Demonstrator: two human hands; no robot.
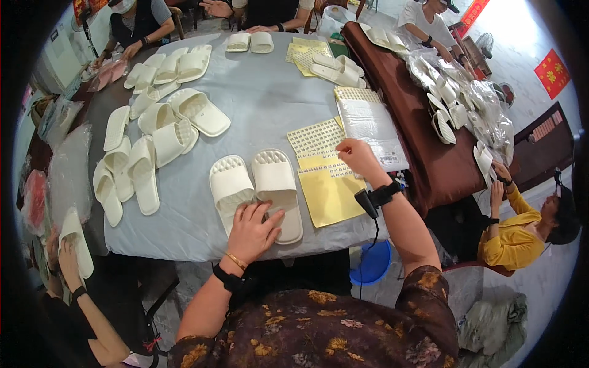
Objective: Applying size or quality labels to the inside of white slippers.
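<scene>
A pair of cream slide slippers lies side by side near the front edge of the grey-covered table (257, 98). On the left slipper (232, 178) and the inner edge of the right slipper (276, 178) rests my left hand (251, 230), its fingers spread. My right hand (362, 158) hovers by a yellow sticker sheet (331, 199), thumb and fingertips pinched together. Whatever the pinch holds is too small to make out. The sheet's upper part carries rows of small white printed labels; its lower part is bare yellow.
Several more cream slippers (156, 138) lie to the left. A plastic-wrapped label pack (371, 132) sits right of the sheet. At the back are another slipper pair (250, 42) and yellow sheets (307, 55). Co-workers handle slippers around a brown table (423, 159); a blue basin (371, 264) stands below.
</scene>
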